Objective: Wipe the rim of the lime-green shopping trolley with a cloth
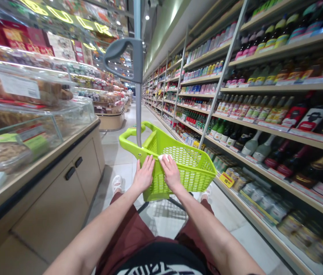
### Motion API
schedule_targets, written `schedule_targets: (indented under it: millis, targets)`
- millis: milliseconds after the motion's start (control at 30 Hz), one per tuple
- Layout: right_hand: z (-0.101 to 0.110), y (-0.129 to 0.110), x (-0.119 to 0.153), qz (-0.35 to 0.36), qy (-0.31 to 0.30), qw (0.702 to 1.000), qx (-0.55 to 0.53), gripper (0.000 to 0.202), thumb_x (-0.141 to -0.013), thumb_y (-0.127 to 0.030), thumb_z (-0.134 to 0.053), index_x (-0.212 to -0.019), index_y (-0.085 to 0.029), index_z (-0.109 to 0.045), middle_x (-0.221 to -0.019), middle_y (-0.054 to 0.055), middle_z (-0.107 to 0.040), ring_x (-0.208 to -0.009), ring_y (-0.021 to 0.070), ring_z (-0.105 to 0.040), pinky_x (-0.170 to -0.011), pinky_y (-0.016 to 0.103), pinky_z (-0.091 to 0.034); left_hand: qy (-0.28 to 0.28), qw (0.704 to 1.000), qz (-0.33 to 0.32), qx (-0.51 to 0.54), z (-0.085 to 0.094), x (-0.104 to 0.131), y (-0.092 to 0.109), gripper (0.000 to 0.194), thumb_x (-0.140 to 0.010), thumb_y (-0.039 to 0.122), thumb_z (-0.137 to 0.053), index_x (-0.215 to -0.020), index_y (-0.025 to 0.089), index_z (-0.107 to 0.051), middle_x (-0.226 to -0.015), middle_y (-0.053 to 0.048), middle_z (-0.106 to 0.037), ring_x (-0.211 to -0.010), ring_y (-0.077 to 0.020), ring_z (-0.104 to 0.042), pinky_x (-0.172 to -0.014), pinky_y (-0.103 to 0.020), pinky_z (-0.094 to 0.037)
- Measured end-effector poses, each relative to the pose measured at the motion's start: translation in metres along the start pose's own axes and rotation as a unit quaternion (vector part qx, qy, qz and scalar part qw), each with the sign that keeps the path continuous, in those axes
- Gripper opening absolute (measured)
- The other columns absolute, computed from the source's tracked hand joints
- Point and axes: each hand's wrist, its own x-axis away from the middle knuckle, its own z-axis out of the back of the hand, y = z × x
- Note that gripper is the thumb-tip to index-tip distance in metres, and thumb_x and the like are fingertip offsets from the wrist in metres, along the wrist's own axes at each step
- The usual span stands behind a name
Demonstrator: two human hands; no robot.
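White crumpled tissue (160,157) is held pressed by the right hand (172,173) to a lime-green plastic basket (158,179), best steadied by the flattened left hand (144,173).

Bottles (260,105) are ranged on shelves (276,88) at right, packaged foods (19,84) displayed on a counter (49,208) at near left; a green cart (158,179) is stood on tiled floor (112,158) between.

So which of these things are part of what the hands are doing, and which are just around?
In use:
- green basket
- left hand, against the basket
- right hand, holding a white cloth or tissue at its rim

Just around:
- bottles on the right-hand shelves
- yellow price tag
- packaged food on the left
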Motion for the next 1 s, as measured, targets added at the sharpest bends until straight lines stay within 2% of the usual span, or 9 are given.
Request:
schedule_targets:
  millis: [100,300,400,533,600,700,833,900,1000]
  targets:
    - [-0.002,0.011,0.011,0.000,-0.010,1.000,0.014,0.048,-0.082,-0.002,-0.032,-0.126,-0.018,-0.042,-0.134,0.005,-0.038,-0.132,0.0182,-0.012,-0.102,0.043,-0.026,-0.009,1.000,-0.015,-0.001,-0.002,-0.006,0.008,0.066,-0.070,0.014,-0.037,-0.134,0.010,-0.023,-0.144,-0.009,-0.013,-0.133,-0.0219,-0.006,-0.106,-0.052,-0.005]
    - [-0.013,0.018,0.057,-0.002,-0.058,0.998,0.023,0.046,-0.081,-0.002,-0.036,-0.122,-0.017,-0.047,-0.129,0.007,-0.044,-0.131,0.0190,-0.017,-0.100,0.043,-0.029,-0.050,0.996,-0.079,0.002,-0.020,0.003,0.033,0.060,-0.073,0.013,-0.031,-0.133,0.012,-0.026,-0.144,-0.007,-0.015,-0.133,-0.0195,-0.008,-0.105,-0.052,-0.011]
    - [-0.004,0.019,0.055,-0.008,-0.044,0.999,0.012,0.047,-0.080,-0.003,-0.036,-0.123,-0.018,-0.046,-0.131,0.006,-0.042,-0.131,0.0182,-0.017,-0.102,0.042,-0.028,-0.051,0.995,-0.083,0.002,-0.018,0.001,0.040,0.060,-0.074,0.013,-0.031,-0.133,0.011,-0.025,-0.144,-0.008,-0.014,-0.133,-0.0197,-0.007,-0.105,-0.052,-0.012]
    - [0.013,0.029,0.035,-0.030,0.007,0.999,0.018,0.049,-0.081,-0.003,-0.032,-0.126,-0.018,-0.042,-0.135,0.004,-0.037,-0.131,0.0187,-0.013,-0.104,0.042,-0.025,-0.037,0.996,-0.078,-0.011,-0.005,-0.016,0.043,0.063,-0.073,0.013,-0.032,-0.135,0.011,-0.021,-0.144,-0.008,-0.012,-0.133,-0.0206,-0.005,-0.106,-0.052,-0.010]
    - [0.016,0.036,0.034,-0.036,0.014,0.999,0.026,0.049,-0.081,-0.003,-0.031,-0.126,-0.018,-0.043,-0.135,0.004,-0.037,-0.131,0.0189,-0.013,-0.103,0.042,-0.026,-0.041,0.996,-0.079,-0.015,-0.002,-0.025,0.046,0.063,-0.073,0.013,-0.033,-0.135,0.011,-0.021,-0.144,-0.008,-0.012,-0.133,-0.0209,-0.004,-0.106,-0.052,-0.009]
    - [0.009,0.045,0.050,-0.026,-0.002,0.999,0.032,0.046,-0.083,-0.003,-0.031,-0.125,-0.019,-0.044,-0.133,0.004,-0.039,-0.131,0.0180,-0.014,-0.101,0.043,-0.028,-0.055,0.994,-0.088,-0.015,-0.006,-0.030,0.055,0.061,-0.074,0.012,-0.031,-0.134,0.010,-0.023,-0.144,-0.008,-0.012,-0.133,-0.0210,-0.004,-0.105,-0.052,-0.009]
    - [-0.001,0.050,0.081,-0.030,-0.030,0.998,0.036,0.043,-0.084,-0.004,-0.034,-0.122,-0.019,-0.047,-0.130,0.006,-0.044,-0.131,0.0175,-0.016,-0.099,0.045,-0.030,-0.069,0.991,-0.113,-0.015,-0.019,-0.023,0.070,0.057,-0.076,0.011,-0.028,-0.133,0.011,-0.027,-0.144,-0.008,-0.014,-0.133,-0.0198,-0.006,-0.106,-0.051,-0.011]
    - [0.001,0.050,0.089,-0.035,-0.039,0.998,0.038,0.044,-0.083,-0.003,-0.033,-0.122,-0.019,-0.047,-0.129,0.007,-0.045,-0.130,0.0179,-0.018,-0.099,0.044,-0.031,-0.074,0.989,-0.131,-0.013,-0.022,-0.019,0.076,0.057,-0.076,0.011,-0.027,-0.133,0.012,-0.027,-0.144,-0.007,-0.015,-0.133,-0.0189,-0.008,-0.106,-0.050,-0.011]
    - [0.013,0.055,0.085,-0.038,-0.029,0.998,0.040,0.048,-0.082,-0.003,-0.032,-0.125,-0.019,-0.044,-0.131,0.005,-0.042,-0.130,0.0189,-0.017,-0.100,0.043,-0.029,-0.069,0.988,-0.141,-0.012,-0.021,-0.022,0.080,0.058,-0.076,0.010,-0.028,-0.134,0.013,-0.025,-0.144,-0.006,-0.016,-0.133,-0.0186,-0.009,-0.106,-0.050,-0.012]
